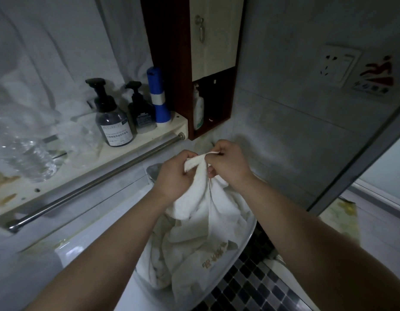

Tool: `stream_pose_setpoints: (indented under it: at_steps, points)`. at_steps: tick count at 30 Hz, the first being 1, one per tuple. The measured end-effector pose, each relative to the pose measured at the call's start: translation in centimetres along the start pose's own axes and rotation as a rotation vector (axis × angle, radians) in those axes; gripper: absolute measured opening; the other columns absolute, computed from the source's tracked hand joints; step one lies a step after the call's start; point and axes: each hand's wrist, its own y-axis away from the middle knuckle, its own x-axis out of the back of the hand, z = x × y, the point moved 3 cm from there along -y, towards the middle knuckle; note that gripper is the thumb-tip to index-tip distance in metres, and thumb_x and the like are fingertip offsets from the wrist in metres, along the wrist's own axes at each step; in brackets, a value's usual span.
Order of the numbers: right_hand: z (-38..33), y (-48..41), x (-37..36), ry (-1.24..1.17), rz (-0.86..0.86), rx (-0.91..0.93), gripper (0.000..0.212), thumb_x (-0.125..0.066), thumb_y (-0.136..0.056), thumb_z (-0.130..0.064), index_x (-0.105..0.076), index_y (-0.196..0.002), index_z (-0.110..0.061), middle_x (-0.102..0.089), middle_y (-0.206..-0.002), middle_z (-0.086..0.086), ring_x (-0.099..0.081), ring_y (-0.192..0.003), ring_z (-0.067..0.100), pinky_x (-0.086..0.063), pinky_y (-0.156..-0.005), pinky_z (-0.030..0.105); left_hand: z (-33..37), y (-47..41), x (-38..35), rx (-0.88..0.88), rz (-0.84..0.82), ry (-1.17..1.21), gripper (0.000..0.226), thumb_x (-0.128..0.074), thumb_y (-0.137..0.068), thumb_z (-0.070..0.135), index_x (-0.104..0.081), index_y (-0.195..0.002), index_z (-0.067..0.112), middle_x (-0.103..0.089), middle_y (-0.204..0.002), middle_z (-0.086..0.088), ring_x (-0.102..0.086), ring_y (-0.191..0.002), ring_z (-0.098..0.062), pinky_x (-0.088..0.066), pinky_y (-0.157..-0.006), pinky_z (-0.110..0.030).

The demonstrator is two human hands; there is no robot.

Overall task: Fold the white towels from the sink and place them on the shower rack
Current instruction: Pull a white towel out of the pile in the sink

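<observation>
Left hand (174,176) and right hand (228,162) pinched one white towel (201,194) edge above sink (246,234); more towels (183,254) heaped inside. Shelf (149,135) held pump bottles (113,117).

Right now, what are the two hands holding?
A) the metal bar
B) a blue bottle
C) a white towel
C: the left hand and the right hand both pinch the top edge of a white towel above the sink.
</observation>
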Motion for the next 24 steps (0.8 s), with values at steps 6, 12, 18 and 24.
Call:
stream_pose_setpoints:
  at_steps: [6, 12, 18, 24]
  points:
    - [1.6, -1.5, 1.6, -0.084, 0.106, -0.063, 0.015, -0.064, -0.071, -0.008, -0.056, -0.063, -0.017, -0.063, -0.051, -0.003, -0.067, -0.048, 0.022, -0.059, -0.053, 0.040, -2.2, 0.4, 1.8, 0.019, 0.051, -0.148, 0.035, -0.071, -0.075, -0.001, -0.072, -0.102, 0.023, -0.067, -0.104, -0.003, -0.062, -0.091, -0.015, -0.046, -0.082, -0.017]
    - [2.9, -2.6, 2.9, -0.105, 0.186, -0.121, 0.024, -0.065, -0.068, -0.013, -0.060, -0.054, -0.032, -0.063, -0.049, -0.005, -0.068, -0.047, 0.020, -0.058, -0.053, 0.037, -3.6, 0.1, 4.5, 0.292, 0.061, -0.113, 0.031, -0.062, -0.081, 0.007, -0.072, -0.083, 0.036, -0.070, -0.095, 0.016, -0.067, -0.067, 0.002, -0.043, -0.048, -0.004]
    - [3.0, -3.2, 3.1, -0.020, 0.237, -0.104, 0.008, -0.060, -0.066, -0.019, -0.057, -0.073, -0.018, -0.066, -0.050, 0.001, -0.070, -0.048, 0.024, -0.060, -0.065, 0.046, -3.6, -0.1, 6.0, 0.494, -0.145, 0.268, 0.019, -0.065, -0.081, 0.022, -0.080, -0.081, 0.035, -0.071, -0.068, 0.006, -0.063, -0.059, -0.007, -0.047, -0.047, -0.021]
    - [2.9, -3.3, 2.9, -0.030, 0.246, -0.095, 0.005, -0.060, -0.069, -0.017, -0.058, -0.073, -0.014, -0.063, -0.047, -0.001, -0.068, -0.046, 0.021, -0.061, -0.063, 0.042, -3.6, 0.8, 5.7, 0.402, -0.355, 0.785, 0.023, -0.063, -0.088, 0.009, -0.074, -0.106, -0.001, -0.071, -0.087, -0.021, -0.069, -0.070, -0.021, -0.059, -0.066, -0.026]
